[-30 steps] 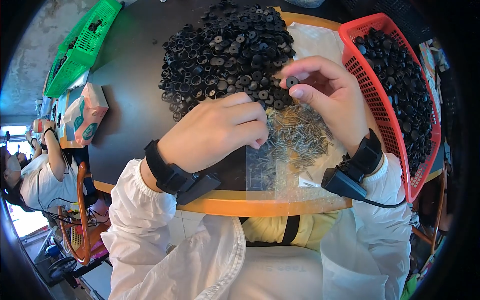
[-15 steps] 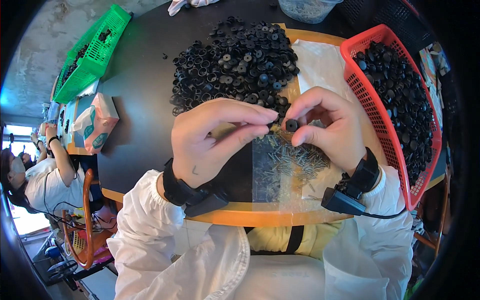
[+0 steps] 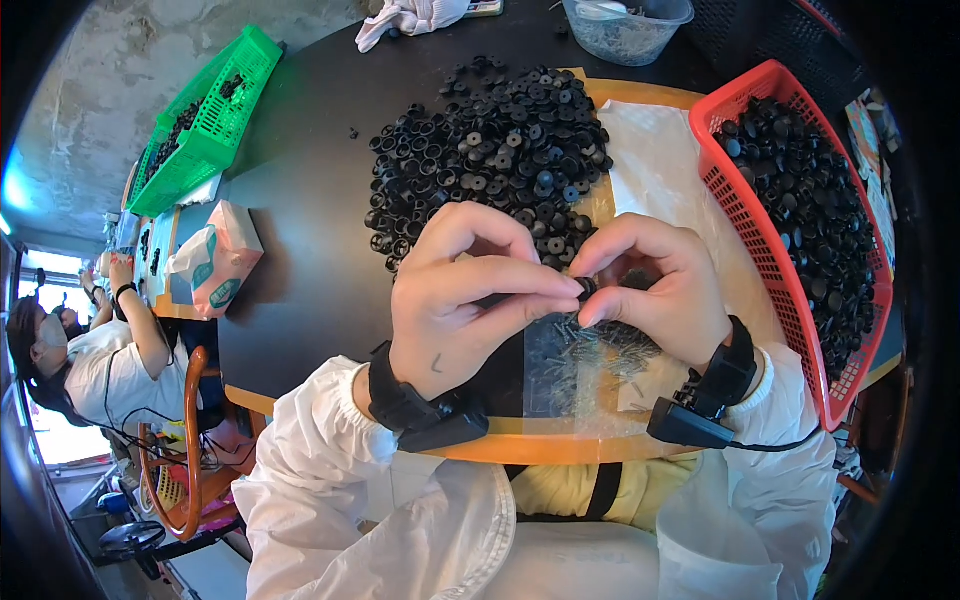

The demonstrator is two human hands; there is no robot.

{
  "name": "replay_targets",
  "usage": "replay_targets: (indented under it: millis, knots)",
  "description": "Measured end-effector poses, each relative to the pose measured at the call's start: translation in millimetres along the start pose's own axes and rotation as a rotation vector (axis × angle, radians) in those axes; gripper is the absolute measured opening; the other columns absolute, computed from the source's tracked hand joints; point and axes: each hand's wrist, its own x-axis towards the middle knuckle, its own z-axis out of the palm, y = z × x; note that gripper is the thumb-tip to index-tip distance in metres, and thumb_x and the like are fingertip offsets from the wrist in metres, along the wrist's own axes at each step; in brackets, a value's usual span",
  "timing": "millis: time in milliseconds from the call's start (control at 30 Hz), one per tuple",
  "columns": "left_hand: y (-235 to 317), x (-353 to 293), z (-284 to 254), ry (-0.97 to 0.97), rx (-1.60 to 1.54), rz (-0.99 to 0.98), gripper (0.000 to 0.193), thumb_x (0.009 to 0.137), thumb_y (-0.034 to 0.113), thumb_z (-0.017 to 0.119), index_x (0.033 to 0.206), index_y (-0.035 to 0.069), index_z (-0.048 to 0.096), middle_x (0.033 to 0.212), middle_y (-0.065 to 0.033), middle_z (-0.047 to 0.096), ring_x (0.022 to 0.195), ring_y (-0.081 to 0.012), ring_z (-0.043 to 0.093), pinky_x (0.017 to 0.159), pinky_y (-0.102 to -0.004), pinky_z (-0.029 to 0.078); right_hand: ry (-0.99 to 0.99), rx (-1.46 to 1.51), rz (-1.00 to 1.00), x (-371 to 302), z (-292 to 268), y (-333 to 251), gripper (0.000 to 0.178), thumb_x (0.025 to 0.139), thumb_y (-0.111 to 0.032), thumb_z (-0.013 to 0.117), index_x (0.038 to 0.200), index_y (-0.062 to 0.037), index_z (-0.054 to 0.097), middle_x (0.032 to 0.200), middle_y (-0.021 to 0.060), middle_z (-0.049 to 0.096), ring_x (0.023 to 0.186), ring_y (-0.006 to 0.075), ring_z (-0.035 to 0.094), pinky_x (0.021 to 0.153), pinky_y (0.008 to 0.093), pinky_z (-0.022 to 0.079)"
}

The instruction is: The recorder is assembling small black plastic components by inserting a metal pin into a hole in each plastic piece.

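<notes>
My left hand [image 3: 470, 300] and my right hand [image 3: 655, 290] meet fingertip to fingertip over the table's near edge. Between them they pinch one small black round part [image 3: 587, 289]. Just beyond the fingers lies a big heap of the same black round parts [image 3: 490, 150] on the dark table [image 3: 300, 250]. Under my hands a clear plastic sheet holds a scatter of small metal screws [image 3: 590, 350]. Both wrists wear black bands with small devices.
A red basket [image 3: 745, 210] full of black parts stands at my right. A green basket [image 3: 200, 120] sits far left, a tissue pack [image 3: 215, 260] near it. A clear tub [image 3: 625, 30] and a white cloth [image 3: 405, 20] lie at the back. Another person sits at left.
My hands drew back from the heap toward me and came together. My right hand brought a black part along, and both hands now pinch it over the screws.
</notes>
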Motion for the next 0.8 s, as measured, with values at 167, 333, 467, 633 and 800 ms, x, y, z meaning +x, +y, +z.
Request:
replay_targets:
  millis: [167, 333, 467, 633, 800]
  knots:
    - [-1, 0, 0, 0.015, 0.09, 0.033, 0.025, 0.064, -0.002, 0.083, 0.085, 0.01, 0.076, 0.091, -0.0019, 0.052, 0.071, -0.0102, 0.054, 0.061, -0.0218, 0.043, 0.016, 0.005, -0.021, 1, 1, 2, 0.027, 0.072, -0.01, 0.082, 0.095, -0.0041, 0.069, 0.09, 0.001, 0.067, 0.073, 0.006, 0.057, 0.069, 0.0212, 0.047]
    - [5, 0, -5, 0.03, 0.181, 0.082, 0.025, 0.063, 0.002, 0.083, 0.085, 0.013, 0.077, 0.09, -0.0015, 0.052, 0.076, -0.0124, 0.053, 0.061, -0.0241, 0.042, -0.063, 0.115, 0.019, -1, -1, -7, 0.026, 0.075, -0.005, 0.079, 0.098, -0.0035, 0.069, 0.092, 0.0023, 0.067, 0.075, 0.0061, 0.059, 0.07, 0.0217, 0.048]
    - [-6, 9, -17, -0.052, 0.262, 0.377, 0.029, 0.066, 0.012, 0.084, 0.094, 0.011, 0.075, 0.092, -0.0036, 0.054, 0.084, -0.0162, 0.054, 0.068, -0.0269, 0.044, -0.105, 0.164, -0.028, -2, 1, -3, 0.027, 0.081, 0.001, 0.072, 0.108, -0.0023, 0.066, 0.096, 0.005, 0.068, 0.08, 0.0072, 0.062, 0.071, 0.0218, 0.05]
    - [-2, 22, -36, 0.052, 0.557, 0.291, 0.047, 0.055, 0.032, 0.086, 0.096, 0.015, 0.07, 0.089, -0.0011, 0.057, 0.085, -0.0234, 0.054, 0.075, -0.0342, 0.043, 0.077, 0.395, 0.083, 3, -3, 1, 0.027, 0.086, 0.0, 0.067, 0.112, -0.0022, 0.061, 0.099, 0.0076, 0.069, 0.085, 0.008, 0.063, 0.07, 0.0207, 0.05]
    - [-28, 27, -69, -0.27, 0.694, 0.336, 0.04, 0.05, 0.029, 0.087, 0.083, 0.013, 0.071, 0.084, -0.001, 0.055, 0.083, -0.0229, 0.053, 0.071, -0.0354, 0.044, 0.17, 0.4, 0.071, 8, -8, 4, 0.022, 0.088, -0.003, 0.067, 0.109, -0.0033, 0.06, 0.101, 0.0067, 0.069, 0.085, 0.0061, 0.061, 0.069, 0.0197, 0.048]
